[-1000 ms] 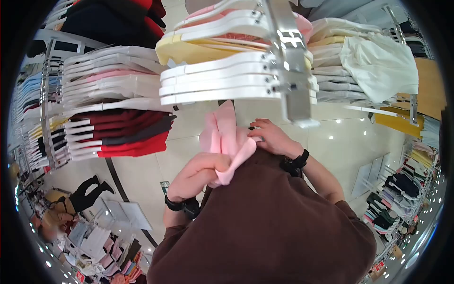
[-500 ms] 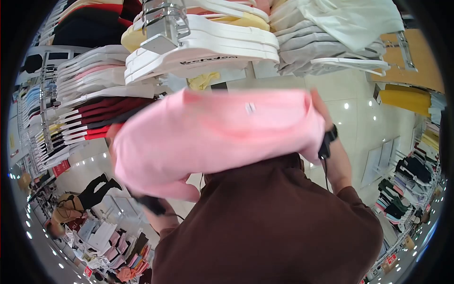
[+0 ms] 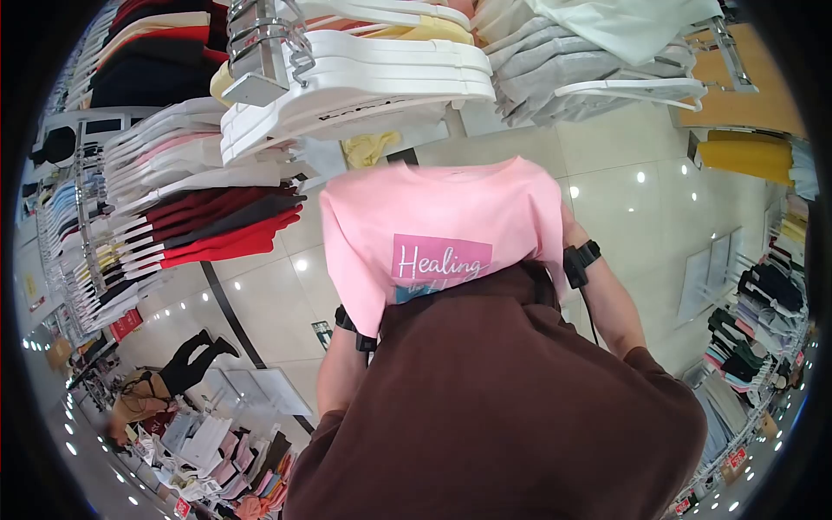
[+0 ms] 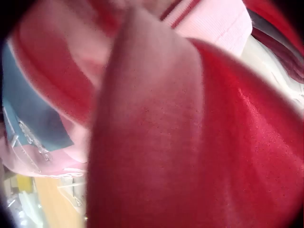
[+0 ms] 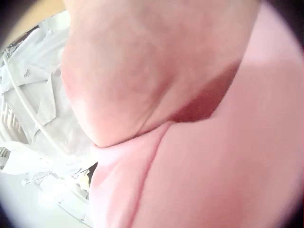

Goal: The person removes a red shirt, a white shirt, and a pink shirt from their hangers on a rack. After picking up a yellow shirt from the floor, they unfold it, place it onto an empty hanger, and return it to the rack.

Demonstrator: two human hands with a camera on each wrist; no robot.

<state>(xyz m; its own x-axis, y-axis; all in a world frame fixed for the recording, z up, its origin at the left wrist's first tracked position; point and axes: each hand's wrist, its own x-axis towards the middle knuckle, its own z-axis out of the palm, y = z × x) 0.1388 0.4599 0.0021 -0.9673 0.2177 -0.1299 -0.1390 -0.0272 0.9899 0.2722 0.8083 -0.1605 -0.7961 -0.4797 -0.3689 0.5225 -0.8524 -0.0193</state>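
A pink T-shirt (image 3: 451, 204) with a lettered print hangs spread in front of the brown top in the head view, its neckline upward. At its shoulder on the right, the right hand (image 3: 573, 230) shows partly beside the cloth. The right wrist view shows that hand (image 5: 152, 71) bent against the pink shirt (image 5: 228, 166), gripping it, with fingertips hidden in the fabric. The left hand is hidden behind the sleeve on the left; only its forearm shows below. Close pink and reddish cloth (image 4: 156, 133) covers most of the left wrist view.
White hangers (image 3: 373, 78) hang on a metal rail above the shirt. Dark red and red garments (image 3: 230, 234) hang at the left, grey ones (image 3: 563, 78) at the upper right. A person (image 3: 165, 386) stands at the lower left beside piled clothes (image 3: 208, 442). Tiled floor (image 3: 615, 147) lies beyond.
The pink shirt has gone from bunched, to stretched sideways and blurred, to hanging with its print visible. The left forearm has moved inward to the right; the hangers appear farther left in view.
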